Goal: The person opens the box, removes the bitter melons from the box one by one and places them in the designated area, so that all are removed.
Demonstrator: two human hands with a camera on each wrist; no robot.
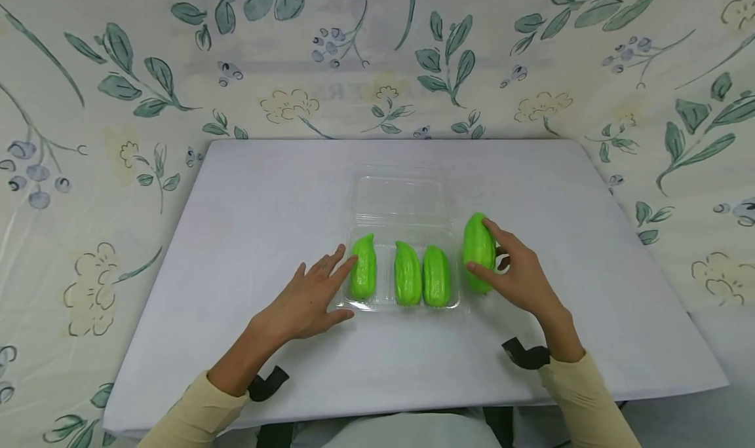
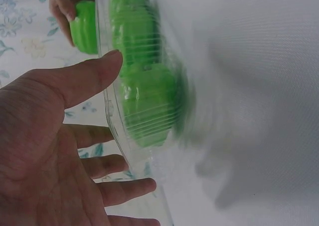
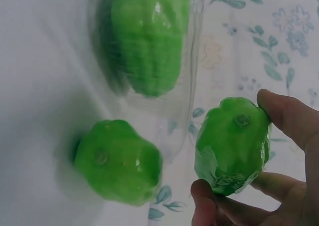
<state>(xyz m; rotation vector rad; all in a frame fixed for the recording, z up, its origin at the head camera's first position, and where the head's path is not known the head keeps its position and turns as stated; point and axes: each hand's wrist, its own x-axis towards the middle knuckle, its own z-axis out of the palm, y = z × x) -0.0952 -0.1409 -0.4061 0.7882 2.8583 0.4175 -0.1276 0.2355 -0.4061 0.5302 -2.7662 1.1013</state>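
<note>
My right hand (image 1: 519, 274) pinches a glossy, ridged green gourd (image 1: 479, 242) between thumb and fingers, just right of a clear plastic clamshell box (image 1: 379, 297). In the right wrist view the held gourd (image 3: 233, 146) hangs apart from a second gourd (image 3: 119, 162) standing on the table beside the box; from the head it is mostly hidden. Three similar gourds lie in the box: one at left (image 1: 363, 268) and two side by side, the middle one (image 1: 407, 274) and the right one (image 1: 436, 276). My left hand (image 1: 307, 297) is spread at the box's left edge, holding nothing.
The box's lid (image 1: 402, 196) lies folded back, away from me. A white cloth covers the table (image 1: 265, 192), whose far edge meets a floral-patterned sheet (image 1: 354, 107). Black straps (image 1: 268, 384) hang at both wrists.
</note>
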